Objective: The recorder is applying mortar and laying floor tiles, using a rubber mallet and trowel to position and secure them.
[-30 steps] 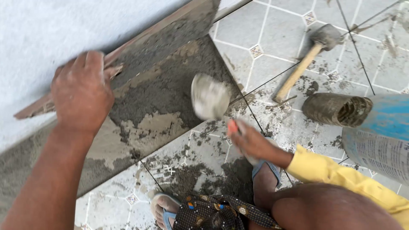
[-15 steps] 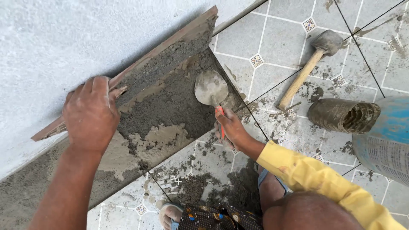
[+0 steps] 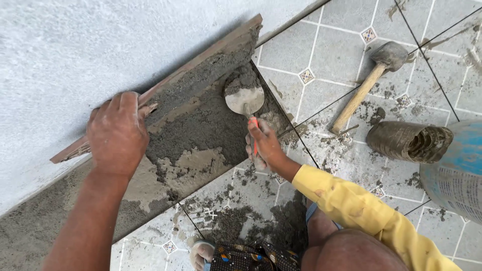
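The wall filled the upper left, with the tiled floor to the right. Between them ran the mortar bed, and a brown tile stood on edge against the wall, long axis slanting up to the right. The left hand lay closed over the tile's lower end. The right hand was clamped on the trowel, whose blade, loaded with mortar, pointed up toward the tile, just beside its upper end. A mallet lay well apart.
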